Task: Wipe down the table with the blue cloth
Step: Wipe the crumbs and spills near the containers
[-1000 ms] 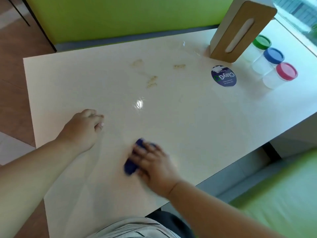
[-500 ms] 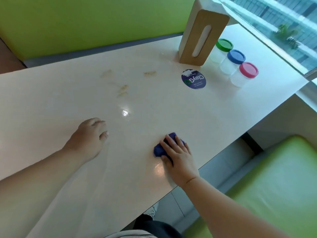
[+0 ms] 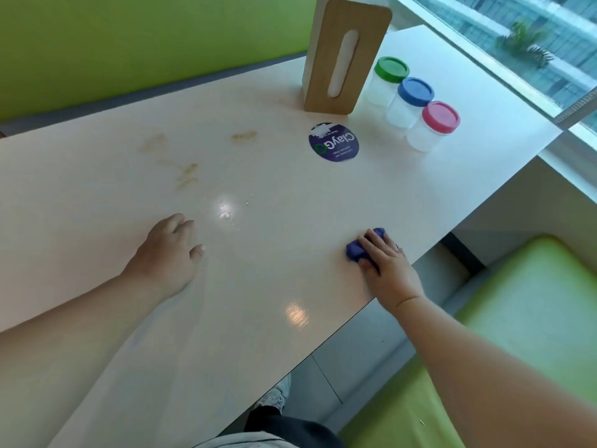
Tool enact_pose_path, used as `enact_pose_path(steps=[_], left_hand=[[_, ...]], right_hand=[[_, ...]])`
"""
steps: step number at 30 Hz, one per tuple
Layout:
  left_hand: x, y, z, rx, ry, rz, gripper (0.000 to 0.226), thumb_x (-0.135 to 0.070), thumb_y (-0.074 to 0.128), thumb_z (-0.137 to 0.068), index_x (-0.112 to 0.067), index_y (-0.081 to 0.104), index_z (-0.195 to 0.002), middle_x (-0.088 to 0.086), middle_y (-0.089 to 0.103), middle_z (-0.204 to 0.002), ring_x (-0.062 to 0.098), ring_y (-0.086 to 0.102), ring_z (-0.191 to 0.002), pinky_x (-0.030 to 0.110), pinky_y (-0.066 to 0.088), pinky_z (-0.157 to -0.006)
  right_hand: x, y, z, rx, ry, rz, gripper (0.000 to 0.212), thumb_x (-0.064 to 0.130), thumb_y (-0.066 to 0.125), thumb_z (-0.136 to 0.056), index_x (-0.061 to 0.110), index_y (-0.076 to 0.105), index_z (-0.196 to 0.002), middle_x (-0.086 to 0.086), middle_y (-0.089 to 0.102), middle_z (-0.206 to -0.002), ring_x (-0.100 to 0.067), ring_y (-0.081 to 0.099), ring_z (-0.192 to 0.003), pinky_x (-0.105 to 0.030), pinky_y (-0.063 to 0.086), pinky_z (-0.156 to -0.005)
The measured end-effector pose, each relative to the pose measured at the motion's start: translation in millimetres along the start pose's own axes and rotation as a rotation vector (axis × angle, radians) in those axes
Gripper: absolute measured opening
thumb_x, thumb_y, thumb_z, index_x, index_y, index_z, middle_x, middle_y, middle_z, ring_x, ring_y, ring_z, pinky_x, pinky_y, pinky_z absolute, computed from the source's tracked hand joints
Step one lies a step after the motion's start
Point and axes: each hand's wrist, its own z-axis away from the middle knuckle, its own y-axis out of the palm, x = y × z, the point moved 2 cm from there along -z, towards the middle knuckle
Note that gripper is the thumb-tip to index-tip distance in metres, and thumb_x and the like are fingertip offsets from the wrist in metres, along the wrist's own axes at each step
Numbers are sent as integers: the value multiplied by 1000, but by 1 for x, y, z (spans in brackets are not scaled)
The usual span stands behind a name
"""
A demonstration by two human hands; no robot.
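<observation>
Stains, jars — beyond blue cloth

Bunched blue cloth lies on the stained pale table, near its edge

Ahead of me a lime-green wall; on my right a window, a green bench seat, grey floor.

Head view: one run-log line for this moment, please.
right hand: pressing blue cloth on table, near edge | left hand: resting on table | brown smears: not yet wiped
</observation>
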Motion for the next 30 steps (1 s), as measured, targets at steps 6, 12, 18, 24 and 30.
enact_pose_path(steps=[6,12,18,24,30], left_hand=[[-13,1,-15,1,-52,-18,57,-34,50,-92,-8,36,-140,9,22,-155,25,20,-143,40,25,-114],[-17,0,-17,73,-46,-118,59,-34,47,-93,-7,30,-142,9,17,-157,20,15,-145,35,24,-113],[-19,-1,-16,84,-21,-140,65,-37,44,-94,-7,21,-147,9,10,-158,16,7,-146,26,13,-115],[-13,-5,-17,144,-10,-146,70,-41,46,-93,-11,15,-149,5,4,-159,13,3,-146,23,10,-115],[-8,-13,-22,196,39,-170,71,-40,46,-93,-16,12,-150,0,2,-160,8,2,-146,23,12,-115]], right_hand=[[36,20,22,176,-412,38,45,37,45,-96,35,39,-141,17,27,-151,-9,9,-143,-30,4,-117],[-14,-6,-44,6,-68,32,42,33,47,-96,33,42,-139,12,31,-151,-14,15,-144,-35,14,-116],[54,26,-84,59,-118,55,47,34,40,-97,35,31,-143,12,19,-156,-19,8,-145,-33,2,-115],[76,33,-70,203,-605,67,47,30,46,-95,32,39,-141,13,32,-151,-14,19,-143,-26,2,-114],[60,24,-136,40,-133,75,45,29,40,-98,29,34,-143,11,24,-154,-15,11,-145,-30,6,-114]])
